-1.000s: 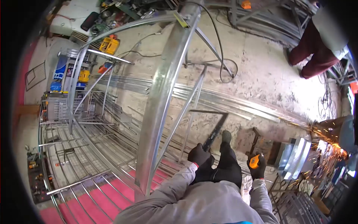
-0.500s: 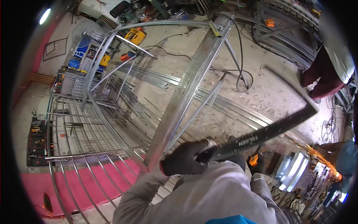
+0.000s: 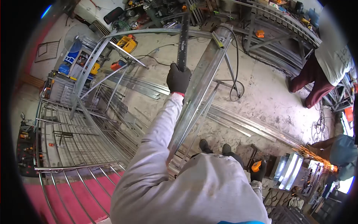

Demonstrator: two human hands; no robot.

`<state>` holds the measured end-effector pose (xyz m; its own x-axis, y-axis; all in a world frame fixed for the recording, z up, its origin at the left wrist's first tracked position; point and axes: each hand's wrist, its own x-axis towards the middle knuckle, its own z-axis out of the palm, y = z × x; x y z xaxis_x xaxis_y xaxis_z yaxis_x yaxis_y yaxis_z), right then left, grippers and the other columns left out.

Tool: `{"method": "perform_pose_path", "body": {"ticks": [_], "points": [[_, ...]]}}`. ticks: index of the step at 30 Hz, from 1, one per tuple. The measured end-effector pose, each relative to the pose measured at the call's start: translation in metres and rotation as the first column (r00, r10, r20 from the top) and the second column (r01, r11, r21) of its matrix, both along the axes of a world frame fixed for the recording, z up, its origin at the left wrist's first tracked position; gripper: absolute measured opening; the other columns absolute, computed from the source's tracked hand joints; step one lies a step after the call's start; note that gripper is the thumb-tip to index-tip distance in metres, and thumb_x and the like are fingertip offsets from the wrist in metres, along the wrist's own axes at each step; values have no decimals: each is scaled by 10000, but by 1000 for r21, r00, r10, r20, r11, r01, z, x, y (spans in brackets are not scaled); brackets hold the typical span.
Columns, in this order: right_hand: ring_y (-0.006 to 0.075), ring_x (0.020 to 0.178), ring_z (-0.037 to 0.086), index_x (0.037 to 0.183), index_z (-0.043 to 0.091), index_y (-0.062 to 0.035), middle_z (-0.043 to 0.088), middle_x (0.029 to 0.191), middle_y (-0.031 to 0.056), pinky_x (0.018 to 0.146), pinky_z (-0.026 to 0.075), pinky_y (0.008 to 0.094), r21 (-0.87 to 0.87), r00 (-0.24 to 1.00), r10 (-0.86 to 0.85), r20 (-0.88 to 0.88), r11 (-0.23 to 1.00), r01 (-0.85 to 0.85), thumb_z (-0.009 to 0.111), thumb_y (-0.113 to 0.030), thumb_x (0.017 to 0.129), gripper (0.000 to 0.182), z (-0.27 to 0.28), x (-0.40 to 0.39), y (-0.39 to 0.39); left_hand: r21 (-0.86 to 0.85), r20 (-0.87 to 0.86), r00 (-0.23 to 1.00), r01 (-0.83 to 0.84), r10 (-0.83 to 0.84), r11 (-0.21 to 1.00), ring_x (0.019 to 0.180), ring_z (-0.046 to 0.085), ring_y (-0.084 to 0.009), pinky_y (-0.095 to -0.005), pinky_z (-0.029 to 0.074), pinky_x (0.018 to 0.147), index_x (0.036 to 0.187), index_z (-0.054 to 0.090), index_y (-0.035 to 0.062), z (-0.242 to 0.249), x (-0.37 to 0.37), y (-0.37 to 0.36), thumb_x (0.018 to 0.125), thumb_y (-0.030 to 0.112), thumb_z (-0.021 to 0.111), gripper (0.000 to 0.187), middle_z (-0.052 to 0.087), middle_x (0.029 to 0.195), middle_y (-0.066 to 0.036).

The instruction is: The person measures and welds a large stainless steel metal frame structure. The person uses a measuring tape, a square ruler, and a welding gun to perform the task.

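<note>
My left hand (image 3: 179, 78), in a dark glove, is stretched forward and closed around the lower end of a black framing square (image 3: 182, 43). The square's marked blade points away from me, beside a thick metal beam (image 3: 205, 67) that runs diagonally across the middle. A yellow-green piece (image 3: 217, 40) lies at the beam's far end. Low on the right, close to my body, my gloved right hand (image 3: 260, 172) is closed on an orange tape measure (image 3: 256, 166).
Metal frames with bars (image 3: 78, 168) stand at the left. Long metal strips (image 3: 238, 121) lie on the floor. A person in dark red trousers (image 3: 317, 80) stands at the right. Below, sparks (image 3: 317, 160) fly beside another person (image 3: 343, 155). A black cable (image 3: 236, 74) hangs by the beam.
My left hand has moved forward and up with the square, which has swung from pointing right to pointing away from me. My right hand still holds the tape measure.
</note>
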<state>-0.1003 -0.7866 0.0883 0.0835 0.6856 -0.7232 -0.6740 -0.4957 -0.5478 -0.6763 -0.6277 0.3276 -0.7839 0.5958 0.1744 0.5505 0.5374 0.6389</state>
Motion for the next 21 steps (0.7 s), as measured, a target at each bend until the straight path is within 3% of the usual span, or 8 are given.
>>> {"method": "perform_pose_path", "body": {"ticks": [5, 8, 9, 12, 14, 18, 19, 21], "points": [[211, 963, 671, 1174, 598, -96, 655, 1103, 64, 841, 613, 400, 267, 819, 79, 569, 924, -274, 679, -298, 1038, 257, -27, 23, -50, 69, 106, 984, -149, 142, 986, 925, 729, -447, -538, 562, 823, 1024, 617, 19, -53, -31, 22, 743, 293, 765, 419, 743, 971, -221], [208, 1015, 652, 1189, 580, -41, 636, 1138, 80, 895, 601, 373, 252, 443, 27, 896, 791, -558, 783, -98, 955, 315, -16, 18, -62, 40, 126, 975, -187, 180, 982, 950, 736, -448, -525, 576, 850, 1053, 627, 13, -73, -36, 28, 729, 289, 766, 448, 748, 1004, -227], [211, 1031, 651, 1200, 578, -37, 632, 1141, 83, 900, 600, 375, 284, 720, 63, 691, 893, -350, 811, -58, 919, 366, -18, 20, -62, 37, 108, 976, -192, 188, 981, 947, 737, -448, -523, 579, 850, 1065, 627, 11, -78, -36, 29, 731, 289, 763, 455, 750, 1007, -225], [214, 1069, 650, 1225, 575, -28, 627, 1145, 93, 908, 597, 381, 179, 953, -13, 301, 983, -43, 864, -20, 861, 465, -18, 19, -57, 29, 90, 974, -210, 207, 977, 954, 742, -426, -505, 572, 861, 1099, 622, 2, -92, -38, 39, 759, 359, 812, 528, 757, 1006, -224], [218, 1064, 652, 1226, 575, -27, 628, 1159, 96, 915, 598, 385, 170, 283, 21, 959, 757, -631, 859, -18, 865, 459, -3, 7, -60, 18, 176, 970, -172, 166, 985, 982, 738, -421, -500, 571, 879, 1098, 616, 2, -95, -37, 42, 772, 378, 807, 533, 751, 1038, -229], [224, 1076, 651, 1233, 572, -26, 625, 1177, 97, 932, 598, 390, 204, 346, 39, 937, 744, -636, 821, -14, 904, 413, 8, -6, -45, -35, 37, 981, -189, 190, 981, 978, 735, -411, -505, 570, 867, 1090, 611, 11, -104, -31, 47, 774, 381, 807, 525, 744, 1030, -218], [224, 1083, 649, 1239, 571, -29, 622, 1185, 94, 937, 598, 389, 260, 587, 106, 802, 824, -503, 803, -2, 918, 397, 4, -4, -42, -8, 15, 982, -189, 189, 982, 970, 733, -410, -509, 568, 860, 1083, 612, 19, -110, -33, 45, 772, 373, 805, 509, 740, 1020, -212], [222, 1089, 647, 1254, 576, -44, 618, 1193, 86, 939, 603, 395, 272, 703, 155, 694, 848, -455, 736, -45, 990, 308, -1, -1, -42, 21, 2, 985, -171, 171, 985, 948, 726, -415, -530, 565, 836, 1084, 609, 51, -107, -31, 40, 801, 319, 780, 425, 725, 1043, -195]]}}
